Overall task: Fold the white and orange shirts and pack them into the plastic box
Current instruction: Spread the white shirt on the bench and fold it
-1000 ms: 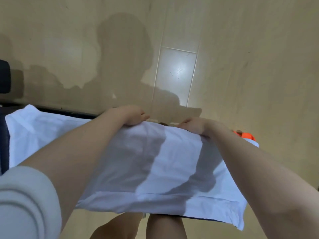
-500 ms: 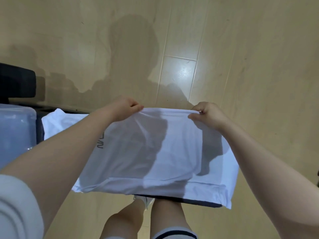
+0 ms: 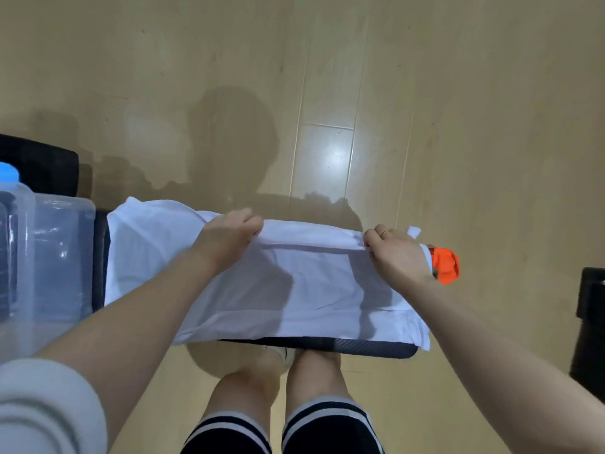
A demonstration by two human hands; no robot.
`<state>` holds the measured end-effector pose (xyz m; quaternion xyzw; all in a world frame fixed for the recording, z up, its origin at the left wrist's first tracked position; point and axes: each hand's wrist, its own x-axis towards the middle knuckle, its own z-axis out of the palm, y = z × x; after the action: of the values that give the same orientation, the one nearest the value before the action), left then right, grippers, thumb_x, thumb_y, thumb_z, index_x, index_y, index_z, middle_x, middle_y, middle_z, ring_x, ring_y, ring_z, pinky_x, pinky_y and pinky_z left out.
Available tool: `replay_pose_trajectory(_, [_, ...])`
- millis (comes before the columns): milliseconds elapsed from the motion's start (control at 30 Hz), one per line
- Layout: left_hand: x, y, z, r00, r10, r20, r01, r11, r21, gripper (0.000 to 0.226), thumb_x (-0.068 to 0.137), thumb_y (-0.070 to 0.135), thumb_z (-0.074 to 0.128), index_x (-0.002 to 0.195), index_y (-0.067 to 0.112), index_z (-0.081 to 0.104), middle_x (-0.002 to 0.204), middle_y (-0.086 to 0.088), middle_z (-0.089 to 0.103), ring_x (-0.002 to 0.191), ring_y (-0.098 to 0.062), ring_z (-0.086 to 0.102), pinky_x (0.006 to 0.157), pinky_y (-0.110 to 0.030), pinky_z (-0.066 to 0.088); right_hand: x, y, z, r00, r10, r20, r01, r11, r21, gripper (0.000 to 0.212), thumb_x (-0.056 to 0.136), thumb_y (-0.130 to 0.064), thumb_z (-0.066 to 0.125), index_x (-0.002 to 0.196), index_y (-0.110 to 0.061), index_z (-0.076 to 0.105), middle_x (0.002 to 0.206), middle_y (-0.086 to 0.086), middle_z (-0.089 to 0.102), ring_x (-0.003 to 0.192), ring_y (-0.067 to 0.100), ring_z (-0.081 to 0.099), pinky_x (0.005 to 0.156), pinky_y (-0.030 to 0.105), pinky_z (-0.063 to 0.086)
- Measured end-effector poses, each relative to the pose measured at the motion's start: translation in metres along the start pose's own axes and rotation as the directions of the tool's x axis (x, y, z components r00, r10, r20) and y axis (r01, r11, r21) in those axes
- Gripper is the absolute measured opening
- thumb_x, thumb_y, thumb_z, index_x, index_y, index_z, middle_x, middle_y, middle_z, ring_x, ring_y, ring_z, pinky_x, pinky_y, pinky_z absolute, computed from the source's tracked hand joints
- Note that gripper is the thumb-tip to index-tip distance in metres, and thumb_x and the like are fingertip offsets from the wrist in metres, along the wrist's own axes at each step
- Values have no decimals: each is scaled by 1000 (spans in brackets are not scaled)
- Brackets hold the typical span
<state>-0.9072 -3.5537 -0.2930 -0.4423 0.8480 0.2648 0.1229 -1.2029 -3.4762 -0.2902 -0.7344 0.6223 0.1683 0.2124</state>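
now your left hand (image 3: 229, 235) and right hand (image 3: 397, 257) each have curled fingers pinching the far folded edge of the soft white cotton shirt (image 3: 288, 290), which lies on a small dark padded surface (image 3: 376, 346). keep both pinches level and the edge taut so the fold lands square. bright orange cloth (image 3: 445, 265) peeks out at right; the clear plastic box (image 3: 49, 257) sits left, over pale wood flooring (image 3: 458, 109).

Both hands, left (image 3: 226, 235) and right (image 3: 397, 257), pinch cloth
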Motion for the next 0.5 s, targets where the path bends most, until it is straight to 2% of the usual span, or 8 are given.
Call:
replay_pose_trajectory(67, [-19,6,25,998,-28,53,23,996,84,39,55,-15,65,75,13,46,67,-14,52,51,-30,54,40,-29,32,-18,-7,21,997,23,70,-19,998,-57,35,46,4,78,74,-5,60,64,13,58,54,30,58,48,29,42])
replay_pose_trajectory(100, [-28,12,34,991,-85,101,72,990,123,33,62,-13,65,83,8,53,78,-16,54,62,-32,58,44,-33,37,-27,-10,29,993,47,107,-43,998,-45,31,55,4,73,83,-4,62,74,16,61,67,33,61,59,34,46])
replay_pose_trajectory(167, [-36,19,50,942,-247,226,216,964,155,26,84,7,55,110,7,51,105,-18,52,94,-34,55,63,-36,40,-40,-14,42,985,107,132,-107,994,-5,33,77,1,54,110,-4,58,107,18,60,102,37,55,87,42,41])
replay_pose_trajectory(233, [-41,26,58,919,-333,211,304,940,157,31,87,22,51,113,6,50,106,-19,52,95,-35,54,66,-35,38,-49,-14,49,985,129,110,-127,992,-27,40,84,-3,43,122,-8,51,125,13,52,118,34,44,97,40,30])
replay_pose_trajectory(333, [-37,45,65,985,-171,33,165,977,136,26,70,20,43,77,1,60,72,-17,54,61,-32,56,50,-32,42,-53,-7,45,981,178,74,-172,982,-83,40,83,-2,42,121,-7,50,130,13,49,125,33,36,97,41,26])
replay_pose_trajectory(367, [-33,52,65,993,-116,-12,117,985,125,29,67,19,38,73,2,60,70,-16,54,58,-31,55,47,-32,42,-53,-2,42,978,195,75,-187,977,-102,40,83,0,41,122,-7,50,133,14,47,129,33,33,99,42,25])
replay_pose_trajectory(400, [-27,63,63,998,-67,10,66,995,80,34,69,20,33,76,2,62,75,-15,57,62,-32,56,50,-34,44,-53,3,40,975,207,85,-196,973,-120,41,85,0,39,124,-7,48,137,15,43,134,33,27,102,43,22])
replay_pose_trajectory(500, [-1,102,66,993,-4,114,8,999,-35,44,85,25,28,114,7,57,115,-13,54,102,-33,51,79,-40,41,-48,26,40,975,192,111,-171,970,-172,42,92,-1,34,132,-6,41,148,15,30,143,34,12,112,48,12])
